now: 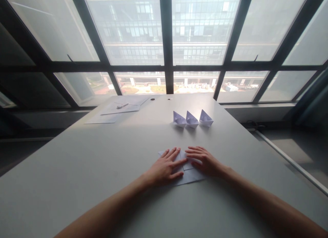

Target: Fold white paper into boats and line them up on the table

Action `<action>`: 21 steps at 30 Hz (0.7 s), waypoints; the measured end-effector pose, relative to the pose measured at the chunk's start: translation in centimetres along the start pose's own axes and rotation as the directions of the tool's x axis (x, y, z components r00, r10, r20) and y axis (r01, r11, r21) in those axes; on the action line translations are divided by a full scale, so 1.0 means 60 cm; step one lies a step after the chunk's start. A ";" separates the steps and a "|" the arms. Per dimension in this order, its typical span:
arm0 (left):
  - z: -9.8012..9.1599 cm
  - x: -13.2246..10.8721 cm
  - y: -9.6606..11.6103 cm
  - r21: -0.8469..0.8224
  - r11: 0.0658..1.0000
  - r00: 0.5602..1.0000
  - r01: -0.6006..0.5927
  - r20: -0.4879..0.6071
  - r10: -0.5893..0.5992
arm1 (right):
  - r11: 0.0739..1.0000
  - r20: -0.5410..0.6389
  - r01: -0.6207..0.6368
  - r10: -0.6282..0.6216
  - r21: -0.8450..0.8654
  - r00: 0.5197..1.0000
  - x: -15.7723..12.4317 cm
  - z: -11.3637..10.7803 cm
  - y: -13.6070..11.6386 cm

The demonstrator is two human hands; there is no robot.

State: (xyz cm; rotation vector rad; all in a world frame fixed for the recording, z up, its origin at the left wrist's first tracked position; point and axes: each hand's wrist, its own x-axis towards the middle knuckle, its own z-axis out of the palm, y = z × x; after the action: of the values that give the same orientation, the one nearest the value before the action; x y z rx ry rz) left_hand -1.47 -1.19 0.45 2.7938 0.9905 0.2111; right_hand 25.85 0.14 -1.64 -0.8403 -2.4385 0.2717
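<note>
A partly folded sheet of white paper point(191, 176) lies flat on the table in front of me, with crease lines and a folded flap showing near its middle. My left hand point(169, 164) rests on its left part, fingers spread and stretched out. On the right part lies my right hand point(203, 159), its fingers extended and slightly bent, touching the upper flap. The two hands nearly meet over the middle of the paper. Beyond them stand three folded paper boats point(192, 120) in a row. Parts of the paper are hidden under both hands.
The white table point(102, 163) reaches to the windows. Flat paper sheets point(112, 110) lie at its far left, with a small white pen-like object point(122, 106) on top. Two round cable holes point(152, 99) sit near the far edge.
</note>
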 end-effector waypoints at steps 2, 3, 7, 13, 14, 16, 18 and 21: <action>0.001 -0.001 -0.001 -0.001 1.000 1.000 0.000 -0.007 0.000 | 1.000 0.028 0.006 -0.006 0.016 1.000 0.000 0.001 0.000; 0.002 -0.001 -0.002 -0.001 1.000 1.000 0.002 -0.009 -0.002 | 1.000 0.041 0.007 -0.008 0.021 0.999 -0.001 0.001 0.000; 0.002 -0.001 -0.004 -0.004 1.000 1.000 0.000 -0.005 0.000 | 1.000 0.060 -0.010 0.009 0.017 0.998 -0.001 0.001 -0.002; 0.001 0.000 -0.003 -0.008 1.000 1.000 0.008 0.018 -0.007 | 1.000 0.058 -0.019 0.018 0.009 0.998 -0.003 0.001 0.000; 0.000 0.000 -0.003 -0.009 1.000 1.000 0.009 0.020 -0.008 | 1.000 0.052 -0.024 0.023 0.005 0.998 -0.003 0.001 0.000; -0.002 0.000 -0.001 -0.013 1.000 1.000 0.007 0.026 -0.006 | 0.999 0.041 -0.036 0.036 -0.002 0.999 -0.004 0.001 0.000; -0.004 0.000 0.000 -0.015 1.000 1.000 0.005 0.031 -0.004 | 0.999 0.045 -0.043 0.043 -0.002 0.998 -0.004 0.001 0.001; -0.005 0.000 0.001 -0.018 1.000 1.000 0.007 0.029 -0.006 | 0.999 0.049 -0.048 0.048 0.007 0.998 -0.004 0.002 0.002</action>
State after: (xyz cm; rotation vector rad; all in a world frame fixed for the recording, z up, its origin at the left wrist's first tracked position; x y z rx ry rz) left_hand -1.46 -1.22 0.75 2.7685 0.9860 0.1778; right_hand 26.01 0.07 -1.88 -0.8997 -2.4633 0.3230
